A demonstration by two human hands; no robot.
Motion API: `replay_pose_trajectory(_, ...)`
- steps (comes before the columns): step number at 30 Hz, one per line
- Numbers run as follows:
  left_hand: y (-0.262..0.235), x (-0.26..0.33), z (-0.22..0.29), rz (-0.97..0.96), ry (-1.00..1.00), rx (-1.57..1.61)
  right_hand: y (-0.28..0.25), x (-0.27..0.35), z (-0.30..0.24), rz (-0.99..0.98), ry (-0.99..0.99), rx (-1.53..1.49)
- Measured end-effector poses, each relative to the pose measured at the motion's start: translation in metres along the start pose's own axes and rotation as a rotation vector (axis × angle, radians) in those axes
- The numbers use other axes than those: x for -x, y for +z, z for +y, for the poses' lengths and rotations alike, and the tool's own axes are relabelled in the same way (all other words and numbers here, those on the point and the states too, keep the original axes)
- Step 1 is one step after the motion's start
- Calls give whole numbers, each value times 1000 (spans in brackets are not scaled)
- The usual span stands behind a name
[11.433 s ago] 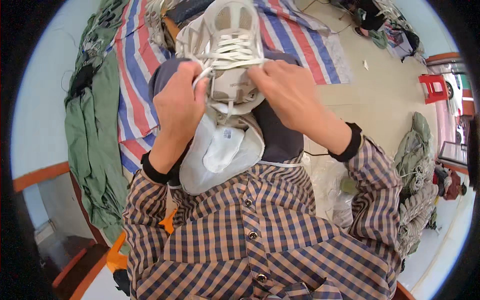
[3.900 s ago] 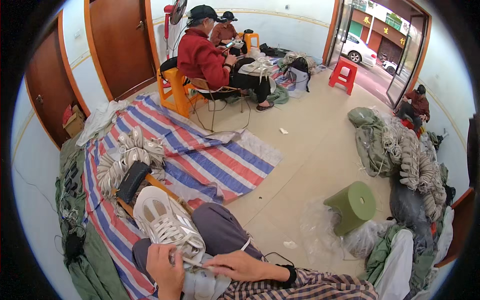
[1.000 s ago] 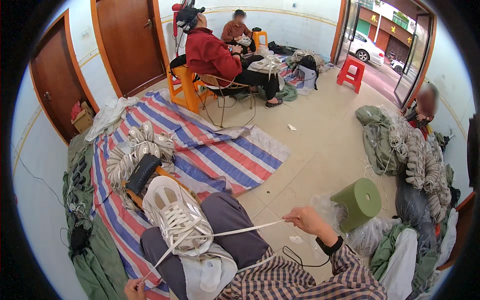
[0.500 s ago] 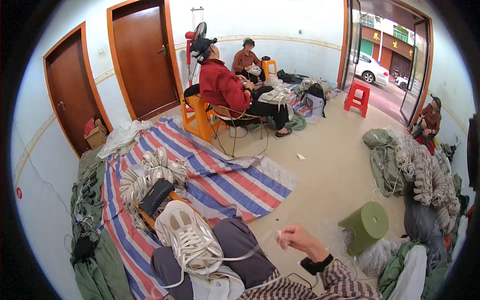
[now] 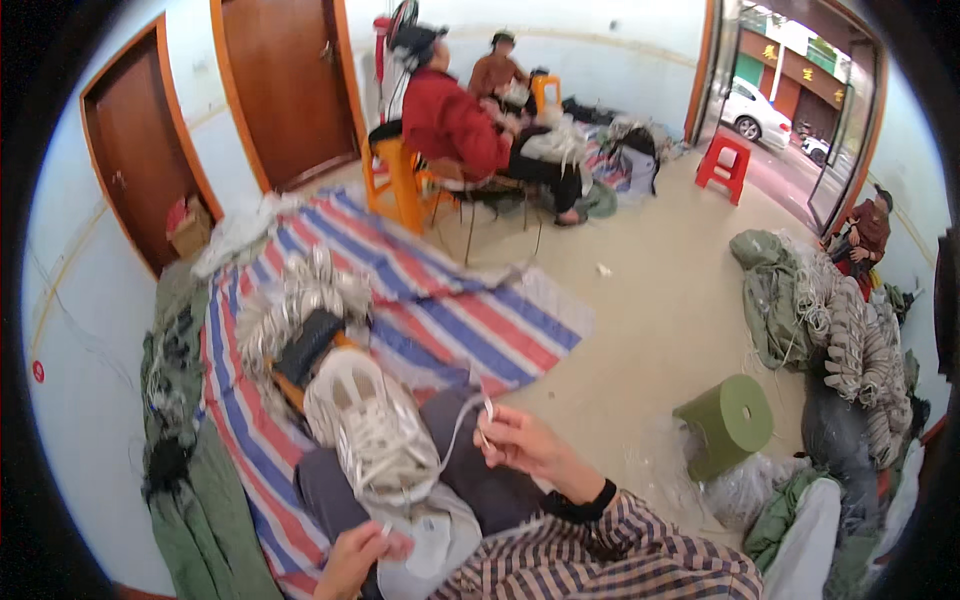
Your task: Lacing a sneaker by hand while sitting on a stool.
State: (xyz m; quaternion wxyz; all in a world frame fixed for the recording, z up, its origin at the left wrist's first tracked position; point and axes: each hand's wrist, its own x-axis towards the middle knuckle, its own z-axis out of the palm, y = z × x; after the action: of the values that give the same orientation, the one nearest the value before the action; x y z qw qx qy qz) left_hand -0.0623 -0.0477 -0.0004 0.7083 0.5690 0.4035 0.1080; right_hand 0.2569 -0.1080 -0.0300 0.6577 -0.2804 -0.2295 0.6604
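White lace (image 5: 462, 420) is running from your right hand (image 5: 525, 445), where your fingertips (image 5: 490, 432) are pinching its end closed, down and to your left into the white shoe (image 5: 370, 430) that is lying on your lap. Your left hand (image 5: 360, 553) is sitting lower, just below the heel of that shoe, with its fingers curled tight around the other lace end (image 5: 388, 530), and a pale grey cloth (image 5: 430, 535) is lying right beside its knuckles. Your right wrist is wearing a black band (image 5: 585, 500), and the checked sleeve (image 5: 620, 560) is starting just behind it.

Farther out from your left fingers, a striped red, white and blue sheet (image 5: 440, 310) is spreading over the floor, carrying a heap of pale shoe uppers (image 5: 300, 300) and a dark box (image 5: 305, 345). Green sacks (image 5: 190, 500) are lying along the wall beyond that. Out past your right fingers, a green stool (image 5: 728, 425) is tipping on its side near clear plastic bags (image 5: 760, 485). Well away, a person in red (image 5: 450, 125) is sitting on an orange chair (image 5: 400, 180), and a red stool (image 5: 722, 165) is standing near the open doorway.
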Motion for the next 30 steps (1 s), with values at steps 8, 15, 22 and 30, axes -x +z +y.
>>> replay_pose_trajectory(8,36,-41,8,-63,336,-131,22,-5,17,179,-136,366)
replay_pose_trajectory(15,50,-57,22,110,497,-54,35,-36,36,206,-228,542)
replay_pose_trajectory(22,55,-51,17,123,449,85,29,-44,43,282,-318,815)
replay_pose_trajectory(30,22,-11,30,213,478,76,13,-36,-63,67,-261,127)
